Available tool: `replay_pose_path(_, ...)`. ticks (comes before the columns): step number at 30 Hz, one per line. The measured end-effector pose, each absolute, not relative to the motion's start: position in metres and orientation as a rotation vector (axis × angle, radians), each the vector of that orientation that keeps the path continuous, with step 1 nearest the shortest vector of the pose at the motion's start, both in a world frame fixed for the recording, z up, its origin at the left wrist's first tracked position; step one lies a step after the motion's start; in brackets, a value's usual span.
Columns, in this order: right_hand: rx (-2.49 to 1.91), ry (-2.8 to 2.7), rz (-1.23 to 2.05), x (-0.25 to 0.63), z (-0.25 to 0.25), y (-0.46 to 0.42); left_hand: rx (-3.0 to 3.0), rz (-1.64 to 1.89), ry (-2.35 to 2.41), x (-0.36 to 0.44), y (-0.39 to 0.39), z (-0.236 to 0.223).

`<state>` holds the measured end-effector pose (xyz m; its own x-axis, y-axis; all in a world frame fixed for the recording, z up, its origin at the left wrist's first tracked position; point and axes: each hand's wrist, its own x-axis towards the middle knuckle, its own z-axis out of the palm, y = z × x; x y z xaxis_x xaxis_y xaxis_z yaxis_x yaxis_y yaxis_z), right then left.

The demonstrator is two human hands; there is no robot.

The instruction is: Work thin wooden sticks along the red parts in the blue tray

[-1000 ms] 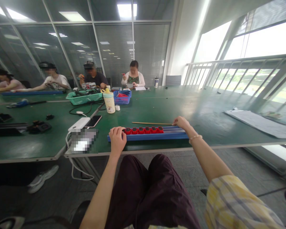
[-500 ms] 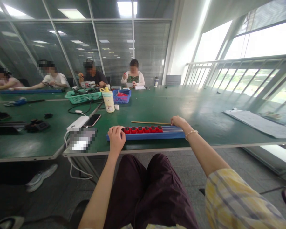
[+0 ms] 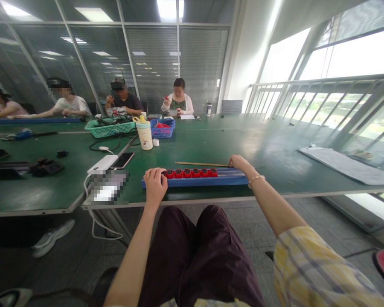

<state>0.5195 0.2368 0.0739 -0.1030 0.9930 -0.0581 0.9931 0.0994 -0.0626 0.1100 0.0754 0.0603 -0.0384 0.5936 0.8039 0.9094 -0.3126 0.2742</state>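
Wooden stick (image 3: 201,164) lies behind blue rail (image 3: 195,182); our left hand (image 3: 154,185) curls fingers over its left end, right hand (image 3: 239,162) rests fingers together on its right end.

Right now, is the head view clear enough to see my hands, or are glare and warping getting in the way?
Head view: the left hand and right hand on the blue bar show clearly; the windows are blown out, the table shows glare, wide-angle distortion bends straight edges, and a pixelated patch hides what lies there.
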Motion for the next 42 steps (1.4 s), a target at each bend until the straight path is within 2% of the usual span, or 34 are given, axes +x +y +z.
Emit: replay_pose_path(42,1.878,2.323,-0.129,0.509,0.081,0.240,-1.903,-1.293,-1.571,0.110,0.076,0.059)
